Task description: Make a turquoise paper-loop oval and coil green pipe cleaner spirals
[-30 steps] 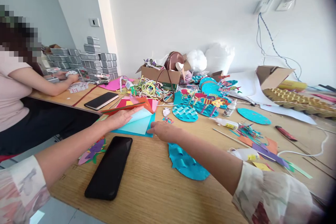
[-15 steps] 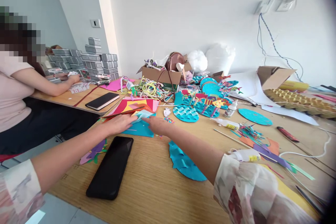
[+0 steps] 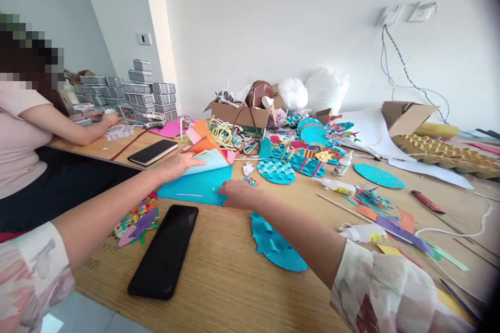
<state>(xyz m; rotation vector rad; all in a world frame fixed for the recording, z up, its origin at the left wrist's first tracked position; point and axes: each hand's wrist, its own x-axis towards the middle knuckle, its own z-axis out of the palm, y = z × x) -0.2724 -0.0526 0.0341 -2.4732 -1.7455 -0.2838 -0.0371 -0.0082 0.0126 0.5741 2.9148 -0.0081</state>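
The left hand [image 3: 175, 166] is closed on a small stack of coloured sheets [image 3: 209, 157], pale blue beneath and orange above, holding their near side up off the table [image 3: 222, 286]. The right hand [image 3: 240, 192] has its fingertips at the right edge of a bright blue sheet [image 3: 187, 185] lying flat below; from where I stand, I cannot tell whether finger and thumb pinch it or only rest there.

Half a second ago the two hands were close together, with the pale sheet bunched between them. Now they have parted: the stack is tilted up and back, and much more of the bright blue sheet shows, a thin pale strip [image 3: 189, 195] lying on it. To my eye, that sheet now lies accessible to the right hand.

Nearer the person lie a black phone [image 3: 164, 252] and a ruffled blue disc [image 3: 277, 244].
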